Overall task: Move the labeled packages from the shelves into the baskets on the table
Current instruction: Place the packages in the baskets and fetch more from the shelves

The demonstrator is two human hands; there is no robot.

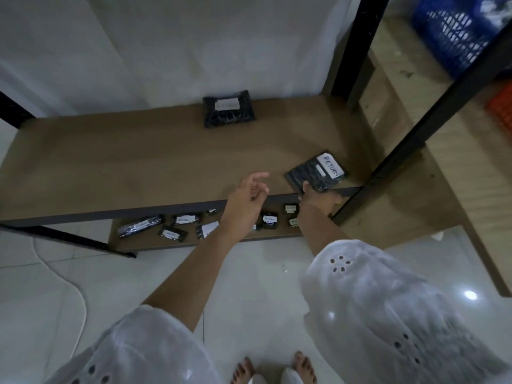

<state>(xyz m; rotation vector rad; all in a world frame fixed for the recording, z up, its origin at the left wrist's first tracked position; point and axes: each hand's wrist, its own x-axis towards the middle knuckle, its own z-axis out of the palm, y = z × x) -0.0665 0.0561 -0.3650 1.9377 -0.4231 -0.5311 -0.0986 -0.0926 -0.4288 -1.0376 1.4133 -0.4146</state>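
At shelf [138,162] front edge: right hand [318,199] fingers pinch package [315,173] corner, seemingly; left hand [246,200] loosely open, empty.

Looking down over a brown shelf board [124,164] in a black metal frame [357,45]. Right hand [318,199] at the front edge, fingers pinching the near corner of a flat black package [307,176] with a white handwritten label — lying tilted, just inside the right post. Left hand [246,199] hovering over the front edge beside it, fingers loosely curled, holding nothing. Another black labeled package [228,109] far back against the wall. On the lower shelf [144,243], several small black labeled packets [173,233] scattered. White eyelet sleeves [388,300] — bare feet on pale tile. Blue basket [454,31] top right, orange one [502,106] beneath it.
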